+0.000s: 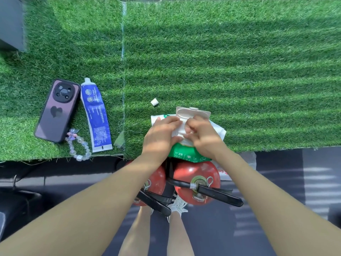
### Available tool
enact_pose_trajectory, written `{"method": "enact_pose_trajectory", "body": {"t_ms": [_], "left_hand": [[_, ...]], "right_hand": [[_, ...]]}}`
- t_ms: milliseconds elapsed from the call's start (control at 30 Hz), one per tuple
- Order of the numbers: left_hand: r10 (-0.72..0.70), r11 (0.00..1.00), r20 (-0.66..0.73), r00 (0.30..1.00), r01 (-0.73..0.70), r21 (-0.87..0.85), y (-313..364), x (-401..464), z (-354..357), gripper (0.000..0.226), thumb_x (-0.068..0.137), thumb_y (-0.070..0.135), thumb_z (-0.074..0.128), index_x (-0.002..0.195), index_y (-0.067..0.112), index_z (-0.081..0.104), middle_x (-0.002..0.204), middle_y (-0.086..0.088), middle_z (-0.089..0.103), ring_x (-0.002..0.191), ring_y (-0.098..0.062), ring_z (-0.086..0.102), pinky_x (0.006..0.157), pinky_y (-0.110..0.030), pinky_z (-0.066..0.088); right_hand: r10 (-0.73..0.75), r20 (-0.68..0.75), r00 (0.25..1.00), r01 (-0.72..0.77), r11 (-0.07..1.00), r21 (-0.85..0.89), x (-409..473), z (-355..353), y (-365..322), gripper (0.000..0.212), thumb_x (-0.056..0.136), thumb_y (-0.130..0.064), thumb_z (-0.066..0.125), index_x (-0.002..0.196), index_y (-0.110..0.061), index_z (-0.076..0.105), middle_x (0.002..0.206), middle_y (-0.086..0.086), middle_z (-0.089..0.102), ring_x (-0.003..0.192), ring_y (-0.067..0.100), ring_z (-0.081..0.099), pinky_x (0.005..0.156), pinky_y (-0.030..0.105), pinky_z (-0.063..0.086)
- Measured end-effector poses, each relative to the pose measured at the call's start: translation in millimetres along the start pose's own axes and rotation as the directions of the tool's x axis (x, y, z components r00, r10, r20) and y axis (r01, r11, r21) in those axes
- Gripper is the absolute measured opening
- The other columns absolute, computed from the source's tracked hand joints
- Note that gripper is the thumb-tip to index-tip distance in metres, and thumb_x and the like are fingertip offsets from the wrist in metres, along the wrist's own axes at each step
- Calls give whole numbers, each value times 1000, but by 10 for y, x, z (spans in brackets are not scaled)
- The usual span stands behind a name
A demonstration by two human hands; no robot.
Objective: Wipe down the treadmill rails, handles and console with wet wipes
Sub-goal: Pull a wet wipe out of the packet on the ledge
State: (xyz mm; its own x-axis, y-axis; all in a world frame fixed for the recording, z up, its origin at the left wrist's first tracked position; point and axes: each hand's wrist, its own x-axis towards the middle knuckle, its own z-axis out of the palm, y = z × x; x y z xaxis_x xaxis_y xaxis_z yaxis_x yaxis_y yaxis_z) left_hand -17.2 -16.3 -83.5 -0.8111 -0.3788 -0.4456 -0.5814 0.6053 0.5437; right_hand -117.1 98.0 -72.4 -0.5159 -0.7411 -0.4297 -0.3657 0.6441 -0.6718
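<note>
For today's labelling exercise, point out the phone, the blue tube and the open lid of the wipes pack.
phone (55, 112): head view, middle of its purple back.
blue tube (96, 117): head view, middle of its printed body.
lid (191, 112): head view, inner face of the flipped-open flap.

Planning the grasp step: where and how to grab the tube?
Take the tube across its flat middle, from above, pinching the long edges. It lies flat on the turf; the phone crowds its left edge, so come in from the right.
</note>
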Motion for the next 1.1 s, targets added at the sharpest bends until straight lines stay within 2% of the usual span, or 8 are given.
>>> {"method": "enact_pose_trajectory", "body": {"t_ms": [167,333,467,500,600,700,1000,1100], "left_hand": [[-46,999,36,998,45,3,5,23,1,53,85,26,69,135,26,52,140,17,44,136,-23,32,111,-36,30],[-80,997,46,996,79,6,34,15,-22,53,86,28,67,136,29,50,142,21,41,139,-18,26,110,-29,23],[-63,998,0,998,63,-30,30,12,-17,51,82,27,72,131,25,57,137,16,48,131,-16,40,110,-29,27],[-55,997,-15,998,54,-45,40,7,-18,49,81,25,72,128,23,59,136,14,51,127,-16,43,110,-28,27],[-50,996,-55,997,46,-77,88,-18,-22,44,80,21,73,123,20,62,132,11,53,123,-14,45,108,-26,26],[-41,996,-61,997,35,-85,110,-32,-18,46,80,21,73,125,18,61,133,9,54,122,-15,46,108,-26,25],[-27,996,-62,998,22,-88,76,-42,14,47,79,21,75,124,18,62,131,8,55,121,-19,48,108,-35,31],[-16,995,-67,998,9,-99,85,-42,11,47,78,19,74,123,18,63,130,7,56,119,-20,49,107,-35,31]], "right_hand": [[41,11,999,-43,990,134,-144,-140,70,29,85,-3,63,71,-21,45,72,-8,37,73,13,36,63,22,28],[278,-77,957,-237,911,338,-257,-178,118,29,90,-3,57,72,-21,43,72,-5,35,65,10,35,59,18,30],[124,-184,975,-131,991,-22,-173,-73,-70,7,87,-8,58,94,-11,57,100,7,51,100,26,43,83,30,31],[98,-188,977,-117,988,-96,-132,-45,-127,17,88,-15,59,103,-8,59,108,10,53,106,28,43,90,33,32],[210,-157,965,-237,953,-186,38,30,-217,32,91,-32,57,112,-9,62,120,12,53,115,29,45,98,34,34],[326,-80,942,-336,905,-261,161,50,-233,28,88,-19,58,114,-8,59,127,15,46,119,31,45,98,31,36],[125,-60,990,-138,855,-499,-26,-14,-245,27,93,-15,51,119,-9,54,127,11,45,121,29,38,92,32,26],[-42,-152,988,-49,833,-551,-39,60,-294,18,77,-8,55,90,-2,65,101,17,58,100,35,55,84,36,40]]}}
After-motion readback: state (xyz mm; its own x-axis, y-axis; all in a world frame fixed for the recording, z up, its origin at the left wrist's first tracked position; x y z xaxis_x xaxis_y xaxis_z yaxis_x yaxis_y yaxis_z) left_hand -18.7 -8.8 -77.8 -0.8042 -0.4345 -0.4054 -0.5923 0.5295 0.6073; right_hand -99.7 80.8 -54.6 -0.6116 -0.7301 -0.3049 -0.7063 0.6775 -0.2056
